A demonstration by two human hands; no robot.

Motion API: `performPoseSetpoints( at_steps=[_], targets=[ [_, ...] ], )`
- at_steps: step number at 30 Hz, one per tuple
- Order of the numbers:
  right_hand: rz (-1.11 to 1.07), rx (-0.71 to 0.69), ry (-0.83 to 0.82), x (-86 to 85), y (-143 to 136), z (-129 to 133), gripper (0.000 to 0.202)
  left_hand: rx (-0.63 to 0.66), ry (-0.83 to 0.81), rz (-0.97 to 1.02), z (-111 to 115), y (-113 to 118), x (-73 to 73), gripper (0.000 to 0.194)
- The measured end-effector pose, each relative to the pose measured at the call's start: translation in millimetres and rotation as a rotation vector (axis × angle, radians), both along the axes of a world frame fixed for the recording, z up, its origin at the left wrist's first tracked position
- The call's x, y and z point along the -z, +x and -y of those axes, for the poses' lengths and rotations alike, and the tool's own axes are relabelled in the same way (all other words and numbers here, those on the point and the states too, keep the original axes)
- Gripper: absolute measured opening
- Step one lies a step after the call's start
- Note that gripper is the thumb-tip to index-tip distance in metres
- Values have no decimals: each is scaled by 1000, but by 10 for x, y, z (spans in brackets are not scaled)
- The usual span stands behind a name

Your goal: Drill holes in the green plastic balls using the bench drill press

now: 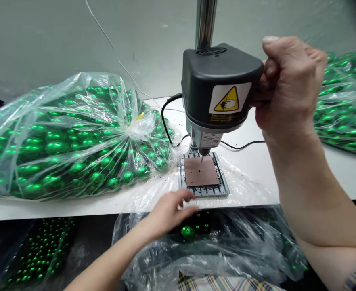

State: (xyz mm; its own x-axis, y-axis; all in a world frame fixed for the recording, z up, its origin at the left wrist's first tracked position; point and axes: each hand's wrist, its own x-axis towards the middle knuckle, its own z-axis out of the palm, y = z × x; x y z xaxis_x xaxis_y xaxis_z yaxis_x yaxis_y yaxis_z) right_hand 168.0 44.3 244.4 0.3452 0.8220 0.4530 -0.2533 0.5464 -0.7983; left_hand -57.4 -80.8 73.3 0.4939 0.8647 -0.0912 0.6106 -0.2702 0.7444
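A black and grey bench drill (222, 87) stands on a chrome post, its thin bit pointing down over a brown square plate (200, 178) with a small dark hole. The plate lies on a slotted metal base (225, 190) strewn with dark shavings. My right hand (290, 81) is closed at the right side of the drill head; what its fingers grip is hidden behind the hand. At the base's front edge, my left hand (174, 210) has thumb and fingers apart and holds nothing. Just beyond it, a shiny green ball (187, 233) sits low in an open plastic bag (244, 254).
A tied clear bag of green balls (59, 149) fills the left of the white table (105, 207). More bagged green balls (344, 109) lie at the right. Black cables (244, 145) run behind the drill. Another bag (41, 250) shows below the table.
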Motion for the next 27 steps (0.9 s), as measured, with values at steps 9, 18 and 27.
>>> performPoseSetpoints(
  at_steps=[9,18,27],
  targets=[
    [-34,-27,32,24,12,-10,48,-616,469,-369,-1742,-618,109,35],
    [-28,-59,92,57,3,-6,41,-360,384,-376,-2334,-722,-80,48],
    [-17,-83,93,57,10,-15,41,-437,279,-236,-2456,-529,20,23]
  ],
)
